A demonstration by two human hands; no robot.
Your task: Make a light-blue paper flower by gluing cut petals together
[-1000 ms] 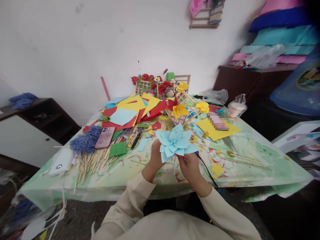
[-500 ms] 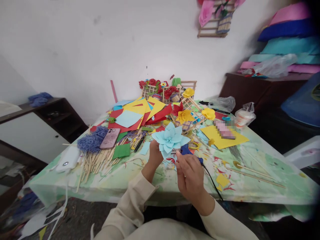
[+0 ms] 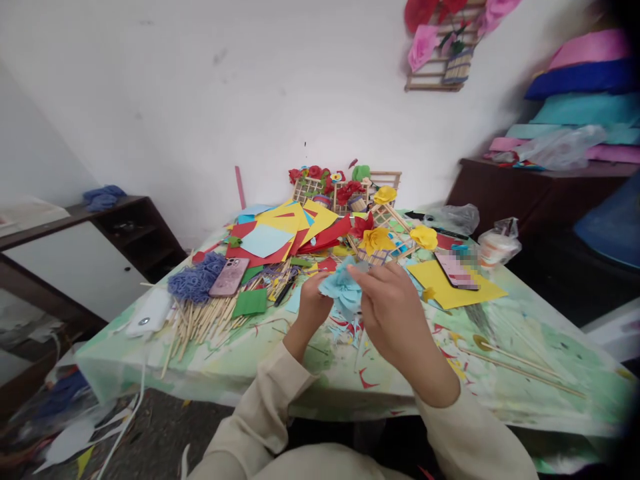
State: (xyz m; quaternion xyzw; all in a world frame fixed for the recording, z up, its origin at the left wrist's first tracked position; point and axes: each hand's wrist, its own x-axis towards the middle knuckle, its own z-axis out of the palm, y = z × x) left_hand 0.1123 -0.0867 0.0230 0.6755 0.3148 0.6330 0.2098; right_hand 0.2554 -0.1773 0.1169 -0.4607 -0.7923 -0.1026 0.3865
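Observation:
A light blue paper flower (image 3: 342, 291) is held up over the near middle of the table. My left hand (image 3: 312, 312) is closed round its underside from the left. From the right, my right hand (image 3: 397, 317) reaches to the upper petals, fingers bent and thumb and forefinger closed on the paper. The fingertips partly cover the flower, and its base is hidden. Blue and red paper scraps (image 3: 346, 331) lie beneath the hands.
Bamboo sticks (image 3: 203, 327), purple yarn (image 3: 195, 277) and a phone (image 3: 229, 277) lie to the left. Coloured paper sheets (image 3: 267, 239) and flower-decorated lattices (image 3: 345, 190) fill the back. On the right are a second phone (image 3: 453, 270), yellow paper (image 3: 483, 293) and a cup (image 3: 495, 248).
My right hand has risen from below the flower to its upper right petals. The flower has tilted and turned. The blue tool with a black cord beside it no longer shows.

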